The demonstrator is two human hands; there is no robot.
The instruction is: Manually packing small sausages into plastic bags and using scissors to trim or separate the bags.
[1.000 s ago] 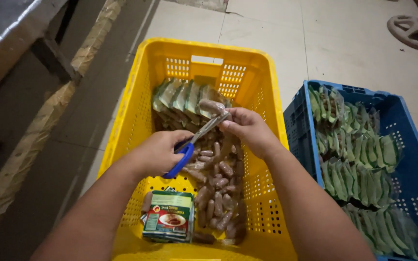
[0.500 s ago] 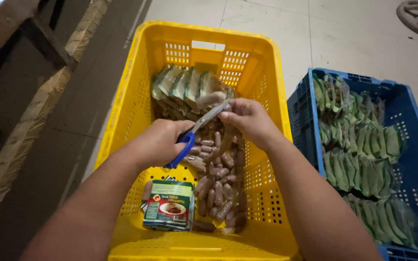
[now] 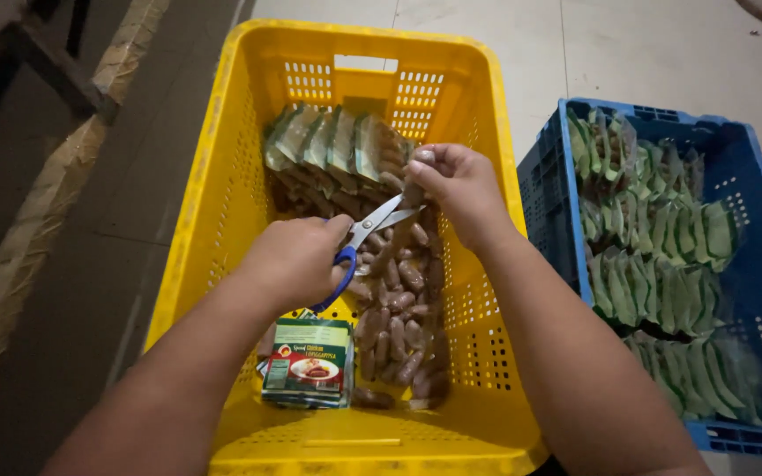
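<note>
— Pale floor tiles (image 3: 646, 53) run under both crates, with a darker strip and a worn wooden edge (image 3: 37, 238) off to your left. What's biggest in front of you?

— Your yellow crate (image 3: 213, 264), perforated walls, right below you. Beside it on your right, touching or nearly so, sits the blue crate (image 3: 751, 264), lined with rows of green-backed packets (image 3: 654, 264).

— And inside the yellow one?

— A fanned row of sealed packs (image 3: 337, 145) leans against the far end. A loose string of brown sausage links (image 3: 394, 326) runs down the middle, and a small stack of printed green labels (image 3: 308, 363) lies at the near end, just beside the links.

— Your hands?

— Your left hand (image 3: 297, 260) is closed through the blue handles of the scissors (image 3: 372, 231), blades parted. Your right hand (image 3: 456, 189) pinches the top of the string, lifting it so it hangs between the blades.

— What could go wrong?

— I'd judge your right fingertips (image 3: 422, 160) sit close to the blade tips; closing without looking could nick them. The string hangs slack, so it may swing and the cut could land on a link instead of the join, splitting the casing. A loosened pinch would drop the string into the pile.
</note>
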